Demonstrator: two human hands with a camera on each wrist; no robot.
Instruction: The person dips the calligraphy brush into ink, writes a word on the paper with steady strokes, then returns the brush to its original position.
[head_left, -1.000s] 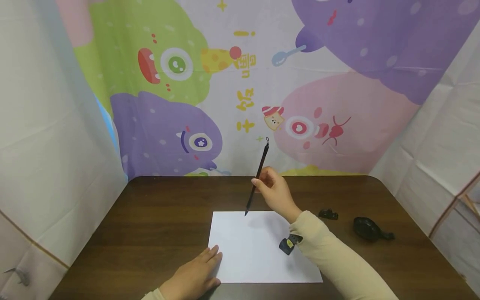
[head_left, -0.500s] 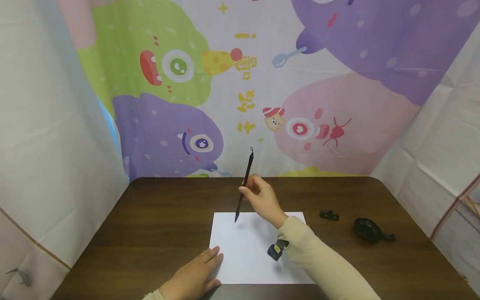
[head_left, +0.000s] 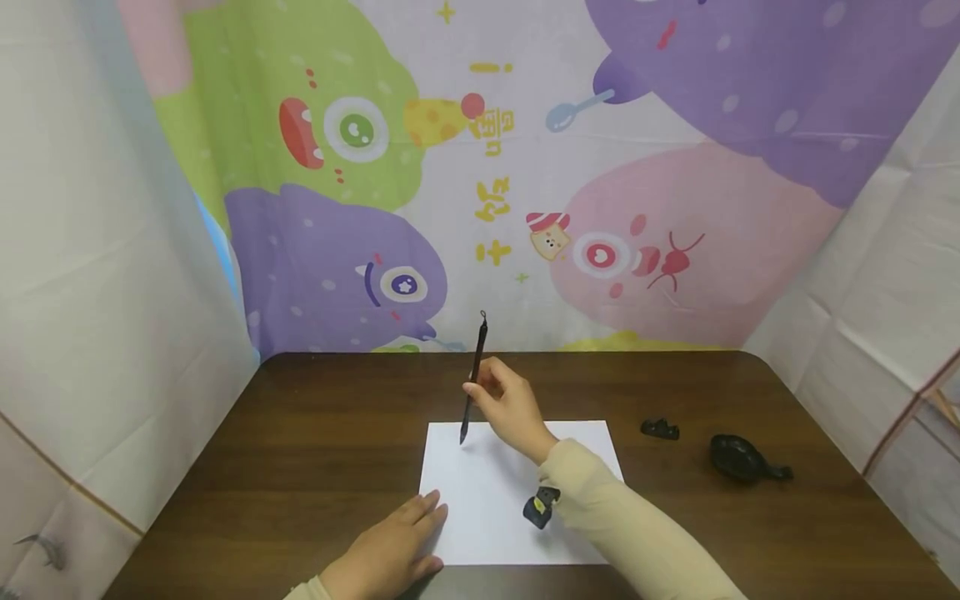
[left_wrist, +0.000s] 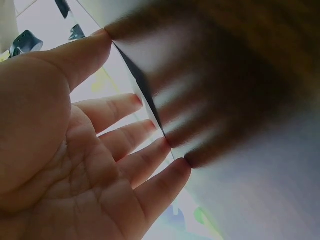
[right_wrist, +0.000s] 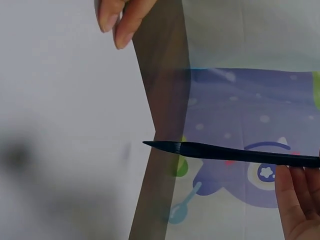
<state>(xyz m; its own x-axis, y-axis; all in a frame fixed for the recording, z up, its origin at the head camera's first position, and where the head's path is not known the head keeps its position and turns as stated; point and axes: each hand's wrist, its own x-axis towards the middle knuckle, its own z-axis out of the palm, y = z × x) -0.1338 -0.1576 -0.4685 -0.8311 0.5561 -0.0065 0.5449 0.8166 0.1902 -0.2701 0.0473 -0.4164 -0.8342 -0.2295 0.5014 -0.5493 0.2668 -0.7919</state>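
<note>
In the head view a white sheet of paper (head_left: 517, 500) lies on the dark wooden table. My right hand (head_left: 513, 412) pinches a dark writing brush (head_left: 474, 367) by its handle, tip down and hanging loop up. The brush tip is over the upper left part of the sheet; in the right wrist view a small gap seems to separate the brush (right_wrist: 210, 151) from its faint shadow on the paper. My left hand (head_left: 390, 542) rests flat at the sheet's lower left, straight fingertips on its edge. The left wrist view shows those fingers (left_wrist: 162, 192) spread and touching the surface.
To the right of the sheet lie a small dark brush rest (head_left: 660, 429) and a black dish with a short handle (head_left: 738, 458). A cartoon-printed curtain (head_left: 495, 175) hangs behind the table, with white cloth on both sides. A small camera (head_left: 538, 507) is strapped under the right wrist.
My right hand has moved left and slightly toward me with the brush, from the sheet's top middle to its upper left. The brush stands more upright. The left hand stays in place.
</note>
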